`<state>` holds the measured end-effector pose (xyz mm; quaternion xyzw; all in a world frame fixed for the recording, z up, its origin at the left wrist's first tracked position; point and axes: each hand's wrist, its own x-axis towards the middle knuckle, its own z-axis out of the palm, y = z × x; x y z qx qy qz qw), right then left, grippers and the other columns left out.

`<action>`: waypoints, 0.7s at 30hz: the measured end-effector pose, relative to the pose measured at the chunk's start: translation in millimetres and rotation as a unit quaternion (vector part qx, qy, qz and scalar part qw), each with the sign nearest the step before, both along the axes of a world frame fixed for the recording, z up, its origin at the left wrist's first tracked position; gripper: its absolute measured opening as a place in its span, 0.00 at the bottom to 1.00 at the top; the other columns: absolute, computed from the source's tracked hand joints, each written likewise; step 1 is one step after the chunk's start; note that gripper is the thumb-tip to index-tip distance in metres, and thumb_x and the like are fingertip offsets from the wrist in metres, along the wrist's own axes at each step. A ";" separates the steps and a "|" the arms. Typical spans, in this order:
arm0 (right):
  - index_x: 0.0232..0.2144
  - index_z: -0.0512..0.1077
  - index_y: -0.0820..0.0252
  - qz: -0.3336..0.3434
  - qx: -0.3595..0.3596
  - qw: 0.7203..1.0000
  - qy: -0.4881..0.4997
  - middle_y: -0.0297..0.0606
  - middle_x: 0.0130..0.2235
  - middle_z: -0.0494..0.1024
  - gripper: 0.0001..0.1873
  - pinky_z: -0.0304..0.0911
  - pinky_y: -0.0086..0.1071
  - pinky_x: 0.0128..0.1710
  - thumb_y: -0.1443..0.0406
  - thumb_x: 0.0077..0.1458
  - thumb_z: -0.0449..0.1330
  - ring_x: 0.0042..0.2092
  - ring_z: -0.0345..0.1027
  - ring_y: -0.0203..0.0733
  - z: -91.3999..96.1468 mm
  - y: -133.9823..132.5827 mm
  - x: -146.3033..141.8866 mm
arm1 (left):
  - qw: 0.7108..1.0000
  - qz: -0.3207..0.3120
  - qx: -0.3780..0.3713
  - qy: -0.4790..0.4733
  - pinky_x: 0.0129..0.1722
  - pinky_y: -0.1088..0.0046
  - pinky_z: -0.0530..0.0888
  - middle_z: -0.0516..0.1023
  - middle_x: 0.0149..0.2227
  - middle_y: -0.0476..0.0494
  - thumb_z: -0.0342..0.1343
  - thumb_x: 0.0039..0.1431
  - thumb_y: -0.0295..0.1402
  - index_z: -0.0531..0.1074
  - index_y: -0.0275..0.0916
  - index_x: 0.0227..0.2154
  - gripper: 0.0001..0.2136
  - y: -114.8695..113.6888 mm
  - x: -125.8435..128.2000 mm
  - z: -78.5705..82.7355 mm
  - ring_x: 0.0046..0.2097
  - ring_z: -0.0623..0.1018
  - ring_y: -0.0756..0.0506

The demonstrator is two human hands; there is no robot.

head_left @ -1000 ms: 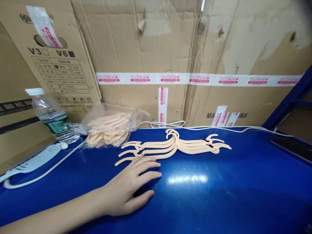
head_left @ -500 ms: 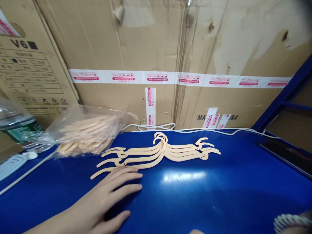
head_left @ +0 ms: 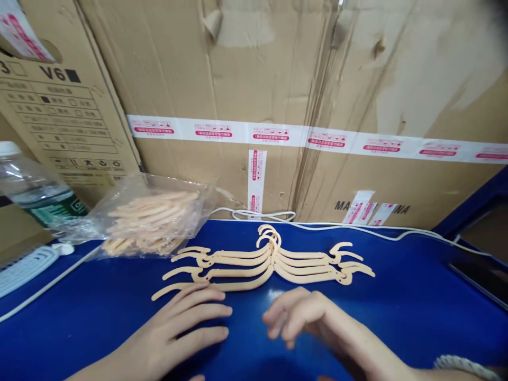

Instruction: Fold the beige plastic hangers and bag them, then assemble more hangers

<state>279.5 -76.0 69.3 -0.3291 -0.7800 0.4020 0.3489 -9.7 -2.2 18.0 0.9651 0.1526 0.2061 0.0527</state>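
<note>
Several beige plastic clothes hangers [head_left: 246, 286] lie overlapped in a row on the blue tabletop, hooks bunched at the middle. My left hand [head_left: 178, 328] rests palm down with its fingers stretched out. Its fingertips cover the left arm of the nearest hanger and seem to touch it. My right hand [head_left: 305, 315] hovers in front of the hangers' right half, fingers loosely bent and a little apart, with nothing visible in them. A clear plastic bag [head_left: 154, 217] of similar beige pieces lies behind and to the left.
A water bottle [head_left: 39, 190] and a pale blue slatted object [head_left: 27, 270] stand at the left. Cardboard boxes [head_left: 222, 174] wall off the back. A white cable [head_left: 381, 233] runs along the rear edge. A dark flat device [head_left: 480, 286] lies at the right.
My right hand has come in from the lower right to just before the hangers. My left hand stays by the nearest hanger. The view has shifted slightly left.
</note>
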 end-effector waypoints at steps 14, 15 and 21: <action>0.44 0.71 0.54 -0.297 0.268 0.876 -0.269 0.43 0.42 0.76 0.15 0.68 0.41 0.42 0.70 0.57 0.51 0.44 0.70 0.48 -46.6 12.6 42.2 | 0.998 -0.007 0.044 -0.047 0.54 0.57 0.71 0.76 0.48 0.38 0.48 0.59 0.22 0.69 0.39 0.49 0.16 -5.2 1.6 -9.0 0.53 0.73 0.39; 0.45 0.71 0.54 -0.298 0.277 0.865 -0.293 0.43 0.42 0.76 0.15 0.68 0.42 0.43 0.70 0.58 0.51 0.44 0.70 0.48 -48.1 10.7 44.0 | 0.997 -0.005 0.054 -0.046 0.53 0.57 0.71 0.77 0.48 0.38 0.48 0.59 0.23 0.69 0.39 0.49 0.16 -5.4 1.6 -9.0 0.52 0.74 0.39; 0.47 0.70 0.55 -0.309 0.285 0.834 -0.358 0.45 0.44 0.75 0.13 0.67 0.47 0.45 0.67 0.61 0.52 0.46 0.68 0.51 -58.4 10.8 63.4 | 0.997 0.009 0.072 -0.030 0.49 0.60 0.73 0.78 0.45 0.39 0.48 0.61 0.24 0.69 0.38 0.49 0.15 -11.1 3.1 -7.9 0.46 0.77 0.41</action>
